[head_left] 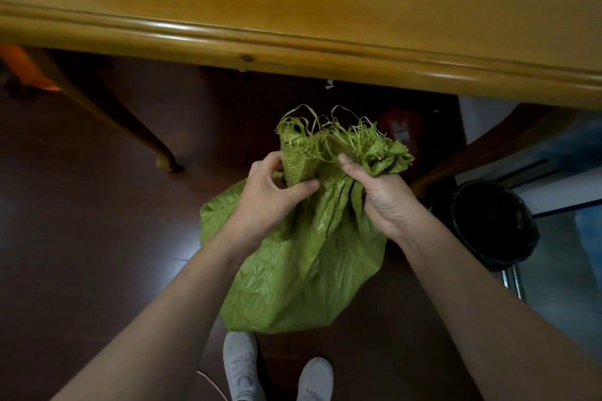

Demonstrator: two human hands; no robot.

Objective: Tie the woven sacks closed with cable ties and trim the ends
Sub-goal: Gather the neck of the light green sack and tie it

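A green woven sack (293, 264) stands on the dark floor in front of my feet, its frayed mouth (329, 137) bunched upward. My left hand (270, 195) grips the left side of the gathered neck, thumb pressing into the fabric. My right hand (381, 195) grips the right side of the neck, with folds of the mouth sticking out above its fingers. No cable tie or cutter is in view.
A wooden table (293, 42) spans the top, its edge just beyond the sack, with curved legs at left (130, 127) and right. A black-lined bin (495, 225) stands at the right. Small scraps lie on the floor under the table. My grey shoes (241, 365) are at the bottom.
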